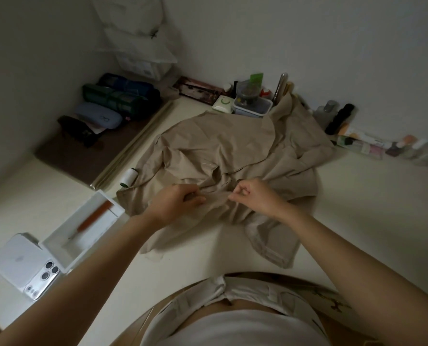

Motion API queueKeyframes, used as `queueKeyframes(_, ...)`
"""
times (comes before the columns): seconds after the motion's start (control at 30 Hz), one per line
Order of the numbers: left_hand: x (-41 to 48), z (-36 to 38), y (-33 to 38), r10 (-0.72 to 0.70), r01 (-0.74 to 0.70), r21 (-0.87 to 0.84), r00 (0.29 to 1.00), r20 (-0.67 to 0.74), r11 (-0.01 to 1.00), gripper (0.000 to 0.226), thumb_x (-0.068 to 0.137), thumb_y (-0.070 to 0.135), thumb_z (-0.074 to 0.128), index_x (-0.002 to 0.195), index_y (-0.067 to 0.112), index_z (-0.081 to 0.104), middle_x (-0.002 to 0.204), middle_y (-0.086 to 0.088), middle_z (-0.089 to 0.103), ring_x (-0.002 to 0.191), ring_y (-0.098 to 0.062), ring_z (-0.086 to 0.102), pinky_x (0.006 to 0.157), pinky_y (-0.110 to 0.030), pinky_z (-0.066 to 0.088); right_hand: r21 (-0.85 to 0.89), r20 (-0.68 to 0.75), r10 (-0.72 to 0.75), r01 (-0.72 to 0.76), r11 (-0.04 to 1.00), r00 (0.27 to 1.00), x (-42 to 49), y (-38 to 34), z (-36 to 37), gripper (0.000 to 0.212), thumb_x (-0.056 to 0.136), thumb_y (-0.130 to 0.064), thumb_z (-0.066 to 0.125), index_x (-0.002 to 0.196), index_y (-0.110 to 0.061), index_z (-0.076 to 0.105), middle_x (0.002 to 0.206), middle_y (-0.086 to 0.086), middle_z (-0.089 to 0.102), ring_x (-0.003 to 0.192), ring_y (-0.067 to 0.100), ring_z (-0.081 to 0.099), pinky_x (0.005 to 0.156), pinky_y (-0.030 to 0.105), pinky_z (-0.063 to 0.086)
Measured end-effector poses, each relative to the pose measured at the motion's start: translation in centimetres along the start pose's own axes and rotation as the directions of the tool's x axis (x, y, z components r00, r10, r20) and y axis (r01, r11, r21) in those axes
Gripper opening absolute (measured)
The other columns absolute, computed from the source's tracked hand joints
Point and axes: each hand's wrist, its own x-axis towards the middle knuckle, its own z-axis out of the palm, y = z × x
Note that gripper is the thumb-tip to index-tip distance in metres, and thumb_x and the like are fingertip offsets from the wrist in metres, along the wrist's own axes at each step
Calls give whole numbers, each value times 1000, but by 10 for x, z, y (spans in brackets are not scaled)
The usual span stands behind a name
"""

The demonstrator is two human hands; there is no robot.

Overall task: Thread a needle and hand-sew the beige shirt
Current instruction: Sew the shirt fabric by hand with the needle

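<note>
Beige is the main colour in the head view, you say. Is that the shirt? (Listener)

Yes. The beige shirt (232,151) lies crumpled and spread out on a pale desk (357,208), its near edge just in front of the person. (Describer)

What are the hands doing? (Listener)

The left hand (175,203) has a closed grip, with the fingers curled and pinching up a fold of the shirt near its front edge. The right hand (255,196) is just beside it, thumb and forefinger pinched at the same fold and the other fingers curled. The light is dim, and any needle or thread between those fingertips is too fine to make out. (Describer)

Which step is this? (Listener)

I judge it to be the sewing, not the threading. Both hands are on the cloth, and the white thread spool (128,177) lies untouched by the shirt's left edge. (Describer)

What does the next move call for? (Listener)

Probably the left hand holding the fold flat and taut while the right guides a fine point through the layers near the edge. The pull should be gentle so the thin cloth does not pucker. (Describer)

Anything else close by? (Listener)

A white tray (100,196) holding an orange-handled tool (95,216) sits left of the shirt, with a phone (25,268) beside it. (Describer)
</note>
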Motion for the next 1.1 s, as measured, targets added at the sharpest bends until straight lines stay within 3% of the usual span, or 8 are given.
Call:
queueKeyframes(0.17,-7,-9,-1,-18,25,118,998,-54,993,39,93,40,55,63,16,43,60,3,48,57,-8,44,54,-25,29,-77,-61,74,-79,994,995,6,13,4,32,88,-27,63,60,-24,49,52,-9,42,48,6,38,54,25,34)
queueKeyframes(0.3,-11,-12,-7,-22,39,272,998,-64,961,28,99,35,43,82,18,57,78,6,58,73,-11,55,59,-25,32,-93,-124,111,-123,988,986,10,18,8,32,87,-26,62,60,-23,46,56,-7,49,57,12,47,64,35,46)
queueKeyframes(0.43,-11,-11,-23,-64,56,318,998,13,946,23,99,21,42,106,17,64,99,-3,49,90,-19,50,77,-34,43,-106,-112,87,-99,989,990,8,18,9,31,86,-28,64,60,-26,46,54,-10,45,52,6,40,61,31,39)
queueKeyframes(0.67,-6,-4,-27,-192,200,453,979,-66,869,24,98,14,42,109,16,63,105,-3,49,94,-23,54,70,-29,38,-203,-66,28,-41,978,997,-3,6,10,19,87,-40,64,76,-25,60,58,-13,50,56,0,46,54,22,31)
queueKeyframes(0.77,-3,2,-30,-222,219,518,973,-56,827,24,97,17,41,110,14,61,109,-5,48,101,-23,52,74,-29,39,-144,-64,29,-38,989,998,-7,7,9,25,86,-37,66,103,-18,66,77,-14,61,70,-4,53,64,20,41)
queueKeyframes(0.87,0,10,-28,-260,239,613,964,-55,753,27,96,22,42,119,18,56,119,-4,47,113,-23,45,88,-31,36,-62,-102,121,-128,990,987,-14,21,-2,49,85,-31,69,128,-14,53,121,5,62,110,17,59,94,34,48)
queueKeyframes(0.93,2,16,-23,-260,240,643,963,-65,728,34,93,24,46,127,21,47,126,-3,44,121,-24,38,98,-36,30,-90,-136,183,-197,976,974,-20,33,-9,57,84,-32,70,132,-13,49,127,9,59,116,22,56,97,34,46)
queueKeyframes(1.1,13,35,10,-26,56,361,996,-88,931,46,94,37,46,137,19,40,134,-1,43,129,-22,37,109,-38,23,-172,-191,242,-275,946,951,-24,41,-10,51,85,-36,68,126,-9,54,119,8,63,112,24,58,78,26,39)
